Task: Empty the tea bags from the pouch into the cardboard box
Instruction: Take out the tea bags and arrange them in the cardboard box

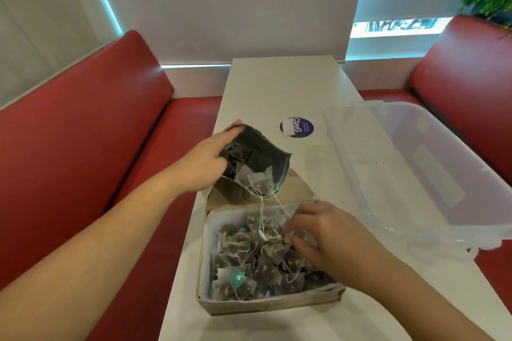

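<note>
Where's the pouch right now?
In the head view the pouch sits left of centre, held tilted in the left hand, its open mouth over the far edge of the cardboard box, with the round purple sticker just beyond.

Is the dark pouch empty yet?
Not empty. The pouch, tipped over the cardboard box by the left hand, still has tea bags showing at its open mouth.

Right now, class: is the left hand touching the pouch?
Touching. The head view shows the left hand gripping the pouch by its upper end, tilting it over the cardboard box.
</note>
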`<state>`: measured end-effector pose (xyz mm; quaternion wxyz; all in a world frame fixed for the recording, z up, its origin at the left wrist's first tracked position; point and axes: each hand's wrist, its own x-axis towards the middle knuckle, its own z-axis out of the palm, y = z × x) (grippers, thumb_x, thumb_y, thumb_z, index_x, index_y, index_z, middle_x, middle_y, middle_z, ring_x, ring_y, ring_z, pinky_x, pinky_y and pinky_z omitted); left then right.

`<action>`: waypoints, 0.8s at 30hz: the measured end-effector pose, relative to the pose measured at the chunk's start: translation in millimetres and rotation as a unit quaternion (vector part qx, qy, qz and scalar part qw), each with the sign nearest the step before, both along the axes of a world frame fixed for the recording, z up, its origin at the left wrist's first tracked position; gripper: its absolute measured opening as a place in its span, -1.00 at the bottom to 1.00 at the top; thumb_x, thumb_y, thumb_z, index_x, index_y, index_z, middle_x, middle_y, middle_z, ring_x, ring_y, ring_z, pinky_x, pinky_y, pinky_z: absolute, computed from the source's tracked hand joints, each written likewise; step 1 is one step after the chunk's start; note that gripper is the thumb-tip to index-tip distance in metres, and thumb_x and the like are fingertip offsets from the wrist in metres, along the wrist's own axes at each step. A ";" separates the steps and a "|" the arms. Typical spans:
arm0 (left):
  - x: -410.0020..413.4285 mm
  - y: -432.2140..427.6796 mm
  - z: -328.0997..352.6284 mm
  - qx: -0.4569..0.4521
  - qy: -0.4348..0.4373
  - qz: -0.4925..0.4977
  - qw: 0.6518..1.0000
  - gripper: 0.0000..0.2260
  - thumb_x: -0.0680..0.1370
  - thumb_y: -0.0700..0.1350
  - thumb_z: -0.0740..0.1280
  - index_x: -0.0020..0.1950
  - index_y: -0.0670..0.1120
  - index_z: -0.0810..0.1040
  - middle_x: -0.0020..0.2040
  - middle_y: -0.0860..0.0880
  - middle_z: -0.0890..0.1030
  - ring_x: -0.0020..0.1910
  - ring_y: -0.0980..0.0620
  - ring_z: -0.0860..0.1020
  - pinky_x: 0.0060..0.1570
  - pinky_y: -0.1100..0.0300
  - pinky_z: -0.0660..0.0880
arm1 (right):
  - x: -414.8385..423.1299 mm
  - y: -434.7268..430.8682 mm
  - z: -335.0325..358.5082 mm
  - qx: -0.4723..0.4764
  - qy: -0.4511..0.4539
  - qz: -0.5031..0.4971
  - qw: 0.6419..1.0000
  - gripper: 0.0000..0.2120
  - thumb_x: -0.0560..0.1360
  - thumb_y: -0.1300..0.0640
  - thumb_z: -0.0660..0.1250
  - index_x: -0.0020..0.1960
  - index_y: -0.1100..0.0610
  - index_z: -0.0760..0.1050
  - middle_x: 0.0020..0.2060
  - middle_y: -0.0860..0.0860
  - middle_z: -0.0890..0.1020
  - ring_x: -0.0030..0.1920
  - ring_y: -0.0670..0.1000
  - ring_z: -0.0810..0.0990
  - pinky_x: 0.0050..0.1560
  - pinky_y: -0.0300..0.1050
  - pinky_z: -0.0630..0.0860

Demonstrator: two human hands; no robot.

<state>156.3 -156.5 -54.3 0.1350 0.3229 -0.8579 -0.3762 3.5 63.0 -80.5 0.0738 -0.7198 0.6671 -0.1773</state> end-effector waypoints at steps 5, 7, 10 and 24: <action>-0.5 4.1 -2.4 -0.004 0.002 -0.009 1.000 -0.25 0.41 -0.50 0.07 0.53 0.04 0.16 0.54 0.14 0.13 0.52 0.20 0.06 0.49 0.21 0.04 | 8.6 -44.0 -3.7 -0.081 -0.055 -0.040 0.994 -0.81 0.54 0.13 0.27 0.13 0.02 0.55 0.08 -0.07 0.54 0.06 -0.06 0.47 0.05 -0.23 0.45; -0.8 6.8 -2.1 -0.001 0.004 -0.014 1.000 -0.26 0.42 -0.50 0.07 0.53 0.03 0.16 0.54 0.14 0.12 0.51 0.22 0.05 0.48 0.23 0.02 | 14.3 -68.7 -5.5 -0.075 -0.040 -0.027 0.996 -0.67 0.54 0.22 0.26 0.28 0.06 0.46 0.23 0.00 0.48 0.19 0.02 0.44 0.16 -0.06 0.49; -1.8 10.0 -1.6 -0.005 0.001 -0.017 1.000 -0.27 0.43 -0.49 0.07 0.54 0.02 0.15 0.54 0.16 0.11 0.51 0.23 0.04 0.46 0.30 0.02 | 17.6 -103.3 -2.2 0.024 0.026 0.015 0.999 -0.39 0.49 0.33 0.26 0.48 0.05 0.20 0.44 0.09 0.26 0.36 0.15 0.28 0.34 0.07 0.36; -4.4 12.3 -0.3 -0.031 -0.008 -0.008 0.999 -0.26 0.44 -0.49 0.05 0.54 0.05 0.11 0.55 0.17 0.08 0.45 0.31 0.01 0.49 0.24 0.02 | 9.0 -99.0 8.0 0.073 0.015 0.009 0.997 -0.81 0.48 0.28 0.28 -0.01 0.10 0.62 -0.03 0.04 0.58 -0.05 0.07 0.57 -0.02 -0.01 0.54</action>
